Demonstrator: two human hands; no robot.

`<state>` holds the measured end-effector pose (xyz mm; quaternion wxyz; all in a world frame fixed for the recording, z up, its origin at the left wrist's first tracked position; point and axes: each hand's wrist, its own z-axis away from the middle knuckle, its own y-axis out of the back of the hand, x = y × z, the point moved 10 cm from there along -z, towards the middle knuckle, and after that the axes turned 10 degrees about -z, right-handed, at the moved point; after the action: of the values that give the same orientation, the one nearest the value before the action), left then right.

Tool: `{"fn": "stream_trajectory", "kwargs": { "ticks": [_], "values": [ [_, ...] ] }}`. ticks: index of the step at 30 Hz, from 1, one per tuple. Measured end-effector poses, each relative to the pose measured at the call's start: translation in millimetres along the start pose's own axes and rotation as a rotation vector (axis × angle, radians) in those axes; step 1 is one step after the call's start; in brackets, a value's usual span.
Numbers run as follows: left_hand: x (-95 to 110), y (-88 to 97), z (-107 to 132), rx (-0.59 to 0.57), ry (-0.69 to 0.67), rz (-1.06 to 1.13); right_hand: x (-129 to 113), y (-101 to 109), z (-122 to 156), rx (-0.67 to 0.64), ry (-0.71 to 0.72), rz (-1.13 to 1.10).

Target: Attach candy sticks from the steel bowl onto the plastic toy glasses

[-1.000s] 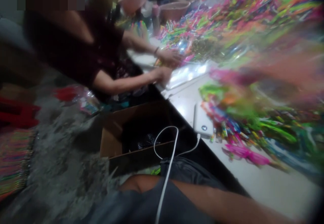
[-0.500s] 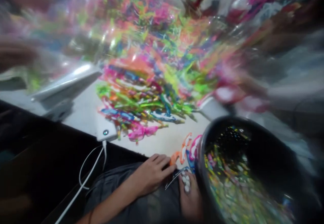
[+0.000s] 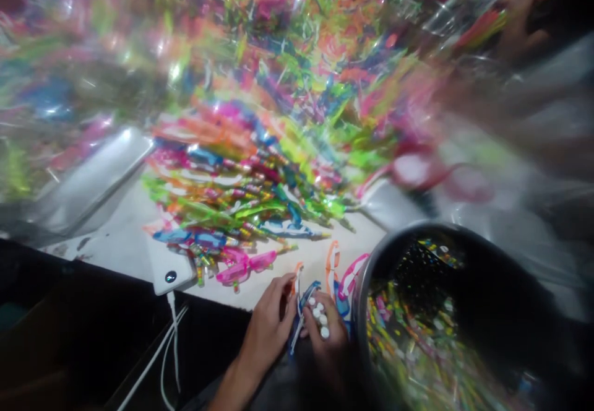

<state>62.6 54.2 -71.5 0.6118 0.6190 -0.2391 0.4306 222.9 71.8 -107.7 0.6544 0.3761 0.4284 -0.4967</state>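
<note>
The **left hand** has a closed grip, its fingers curled in and pinching a thin orange-and-white plastic strip near the top end. The **right hand** sits just beside it, fingers bent and partly closed, with four small white round pieces showing along them. A blue-and-white plastic piece runs between the hands and touches both, but whether the right grip truly holds it, I cannot tell.

Both hands work above the person's lap, close to the desk edge. An orange plastic loop, a pink plastic loop and a blue plastic piece lie just beyond the fingers. To the right stands a dark metal bowl, holding many small colourful pieces. Farther off spreads a large heap of bright plastic strips, with pink toy glasses at its near edge, beside a white power bank and its white cable. A co-worker's hand shows blurred at the top right.

The main risk seems to be the thin strip slipping from so light a pinch and dropping into the lap. The small white pieces could also roll off the fingers if the right hand opens or tilts. A careless elbow could knock the bowl or snag the cable.
</note>
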Motion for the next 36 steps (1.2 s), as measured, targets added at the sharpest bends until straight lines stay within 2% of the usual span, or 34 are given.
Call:
{"fn": "stream_trajectory", "kwargs": {
  "ticks": [3,6,10,14,17,21,26,31,36],
  "values": [
    [-18,2.2,-7,0.022,0.114,0.142,7,-9,-6,0.097,-0.053,-0.064],
    [-27,1.0,-15,-0.015,0.127,0.239,5,-12,-13,0.196,-0.066,-0.156],
    [-22,-0.9,-20,-0.181,0.034,0.311,-10,-10,-16,0.310,-0.044,-0.272],
    [-16,1.5,-18,-0.375,-0.036,0.400,-27,-19,-12,0.344,-0.025,-0.330],
    [-17,4.7,-19,-0.429,-0.017,0.470,-38,-26,-6,0.343,-0.012,-0.337],
    [-25,6.5,-22,-0.351,0.082,0.522,-41,-23,8,0.397,0.023,-0.345],
    [-29,4.8,-20,-0.248,0.142,0.599,-28,-18,19,0.441,0.070,-0.365],
    [-40,10.0,-25,-0.122,0.171,0.700,-13,-16,6,0.325,0.066,-0.370],
    [-42,13.2,-25,-0.067,0.172,0.711,-16,-8,-10,0.236,0.039,-0.401]
  ]
}}
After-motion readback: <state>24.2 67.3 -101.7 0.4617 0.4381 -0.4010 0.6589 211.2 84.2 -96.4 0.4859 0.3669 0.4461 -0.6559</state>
